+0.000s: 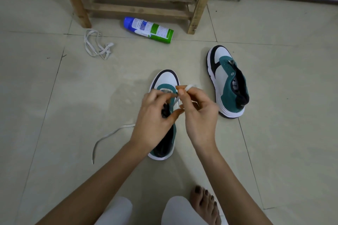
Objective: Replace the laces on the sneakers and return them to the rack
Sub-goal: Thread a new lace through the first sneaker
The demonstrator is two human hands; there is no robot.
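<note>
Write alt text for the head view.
The right hand pinches a white lace over the near sneaker while the left hand works at its eyelets. Other sneaker sits unlaced at right; loose lace, spray can, wooden rack beyond.

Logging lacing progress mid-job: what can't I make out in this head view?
Head view:
- Eyelets of the near sneaker: hidden under left hand and right hand, which pinches the lace.
- What the left fingers hold: hidden by that hand's back.
- Top of rack: cut off by frame edge.
- Print on spray can: too small.
</note>
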